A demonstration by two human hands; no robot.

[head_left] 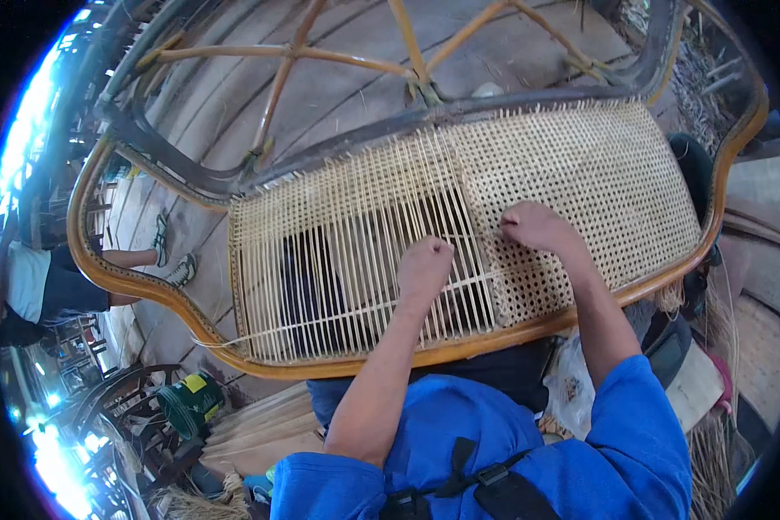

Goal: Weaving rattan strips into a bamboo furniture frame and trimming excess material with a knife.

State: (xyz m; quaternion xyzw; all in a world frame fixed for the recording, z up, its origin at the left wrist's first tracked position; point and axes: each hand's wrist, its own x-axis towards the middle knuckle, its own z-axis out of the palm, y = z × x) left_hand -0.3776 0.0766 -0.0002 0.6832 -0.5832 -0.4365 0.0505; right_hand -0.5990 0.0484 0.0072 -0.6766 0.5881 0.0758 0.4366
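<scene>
A curved wooden seat frame (160,289) lies across my lap with cane webbing in it. The right half is a finished-looking open weave (581,165); the left half has mostly parallel cane strands (364,269) with gaps between them and a denser woven band along the far edge. My left hand (426,267) is closed in a pinch above the parallel strands, near the middle. My right hand (536,227) is closed over the woven half, close to the seam. Between the two hands a thin pale cane strand seems to run. One loose strand (321,322) crosses the left half slantwise.
Bent poles of the frame (290,52) rise beyond the seat over a plank floor (338,104). At far left sits another person (52,282) with legs toward the frame. A green bucket (182,407) and flat boards (260,438) are lower left; a clear plastic bag (570,381) lies by my right arm.
</scene>
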